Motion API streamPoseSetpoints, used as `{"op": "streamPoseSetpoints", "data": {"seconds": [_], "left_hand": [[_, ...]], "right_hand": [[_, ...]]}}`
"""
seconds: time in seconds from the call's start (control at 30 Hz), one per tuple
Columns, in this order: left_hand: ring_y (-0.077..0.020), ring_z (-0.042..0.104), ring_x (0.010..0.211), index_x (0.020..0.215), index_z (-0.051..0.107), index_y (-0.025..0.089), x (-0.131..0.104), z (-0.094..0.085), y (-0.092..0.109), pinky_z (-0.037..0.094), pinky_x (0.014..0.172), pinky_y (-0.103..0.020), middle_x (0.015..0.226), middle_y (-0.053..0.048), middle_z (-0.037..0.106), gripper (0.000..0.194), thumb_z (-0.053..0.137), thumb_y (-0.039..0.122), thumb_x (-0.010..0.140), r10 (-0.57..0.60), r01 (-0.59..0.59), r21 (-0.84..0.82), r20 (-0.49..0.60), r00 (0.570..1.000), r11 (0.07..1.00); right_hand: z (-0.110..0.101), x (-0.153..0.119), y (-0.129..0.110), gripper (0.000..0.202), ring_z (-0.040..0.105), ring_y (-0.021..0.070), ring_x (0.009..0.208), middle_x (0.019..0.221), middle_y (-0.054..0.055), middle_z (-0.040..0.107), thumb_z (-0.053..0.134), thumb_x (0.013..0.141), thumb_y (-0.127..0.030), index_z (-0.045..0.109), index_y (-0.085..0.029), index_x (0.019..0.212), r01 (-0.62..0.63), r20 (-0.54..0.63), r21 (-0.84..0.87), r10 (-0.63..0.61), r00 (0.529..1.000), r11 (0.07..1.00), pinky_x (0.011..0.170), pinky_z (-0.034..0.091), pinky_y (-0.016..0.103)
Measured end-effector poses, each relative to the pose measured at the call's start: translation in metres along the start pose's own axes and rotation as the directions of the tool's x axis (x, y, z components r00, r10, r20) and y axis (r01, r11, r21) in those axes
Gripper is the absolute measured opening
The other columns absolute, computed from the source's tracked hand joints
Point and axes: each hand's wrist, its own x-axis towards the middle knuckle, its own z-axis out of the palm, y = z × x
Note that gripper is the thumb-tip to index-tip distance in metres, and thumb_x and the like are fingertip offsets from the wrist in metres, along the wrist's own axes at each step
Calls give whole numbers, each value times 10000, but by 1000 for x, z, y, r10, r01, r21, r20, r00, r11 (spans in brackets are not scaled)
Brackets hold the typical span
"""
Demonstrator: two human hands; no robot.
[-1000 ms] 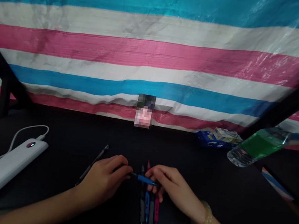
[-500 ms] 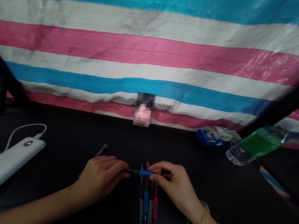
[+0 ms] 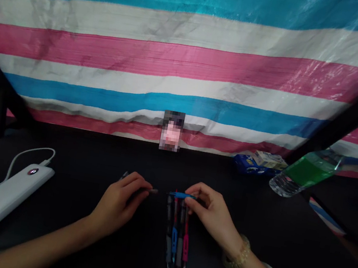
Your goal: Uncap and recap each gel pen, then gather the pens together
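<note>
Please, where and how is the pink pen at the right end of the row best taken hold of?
Probably by the pen's thick pink lower part, pinched across its width from the right. It lies lengthwise toward the person, a grey pen lies close on its left, and the right hand is near its far end.

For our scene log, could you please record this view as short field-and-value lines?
Row: four pens side by side; grips two grey, one blue, one pink
Left hand: pinching a small dark piece, too blurred to identify
Right hand: holding a blue pen near the far end of the row
Behind left hand: another pen, partly hidden
Left side: white power bank, white cable attached
Right side: blue pack, pale box, clear bottle
</note>
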Motion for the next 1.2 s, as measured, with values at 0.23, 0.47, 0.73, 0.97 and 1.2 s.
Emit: {"op": "streamPoseSetpoints", "data": {"seconds": [0.23, 0.47, 0.73, 0.97, 1.2], "left_hand": [[-173, 636, 831, 968, 636, 200, 4, -4, 1, 516, 740, -291, 906, -31, 662, 121, 568, 195, 868, -182, 158, -199, -109, 977, 967], [-135, 627, 722, 867, 632, 170, 7, 0, -2, 500, 637, -235, 869, -29, 671, 134, 682, 262, 784, -395, 303, -533, -63, 917, 790], [-105, 610, 689, 876, 618, 174, 6, 1, -4, 486, 642, -223, 870, -8, 648, 148, 694, 272, 797, -466, 343, -655, -16, 885, 673], [-100, 578, 659, 863, 606, 176, 5, 3, -7, 457, 617, -209, 792, 16, 613, 172, 713, 289, 789, -530, 384, -678, -10, 848, 627], [-85, 553, 641, 859, 603, 178, 6, 3, -6, 422, 612, -193, 759, 28, 598, 177, 719, 294, 793, -528, 381, -683, -8, 850, 624]], "right_hand": [[-1, 0, 1, 182, 553, 126, 552, 636, -28, 579, 716, 713, -301, 595, -181, 778, -106, -73, 313, 135, 988, 944, 547, 477, 274], [-2, 2, 2, 175, 530, 123, 553, 607, -21, 569, 745, 642, -243, 605, -165, 712, -162, -91, 532, 246, 965, 831, 536, 456, 269], [-3, 5, 8, 153, 510, 130, 569, 574, -18, 549, 745, 618, -223, 618, -169, 684, -154, -138, 609, 296, 945, 778, 524, 437, 261], [-3, 4, 9, 159, 509, 128, 562, 573, -21, 549, 756, 618, -228, 621, -173, 683, -128, -170, 618, 291, 941, 776, 523, 426, 263], [-2, 2, 6, 143, 505, 131, 578, 580, -18, 550, 754, 629, -222, 635, -173, 690, -108, -176, 621, 272, 946, 777, 526, 429, 262]]}}
